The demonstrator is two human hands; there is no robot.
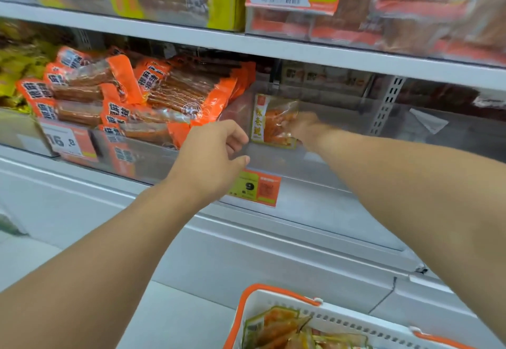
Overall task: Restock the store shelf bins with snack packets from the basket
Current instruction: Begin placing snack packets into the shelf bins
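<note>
The right hand (305, 127), seen through the clear bin (342, 157) wall, holds an upright yellow-labelled packet (273, 121) of orange strips; finger position indeterminable. The left hand (216, 154) fingers curl empty.

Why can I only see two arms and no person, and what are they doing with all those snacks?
The camera sits on the person's head and looks forward and down, so you see only their own arms, as they see them. They are filling a shop shelf.

The right hand reaches into a clear shelf bin and is on a snack packet with a yellow label, standing it up there. The picture is blurry at the fingers, so I cannot tell how they grip it. The left hand hovers at the bin's front edge with loosely curled fingers and holds nothing.

The next bin to the left is piled with orange packets. A price tag showing 9 hangs on the front of the clear bin. At the bottom is a white basket with orange handles, with more packets waiting inside.
</note>
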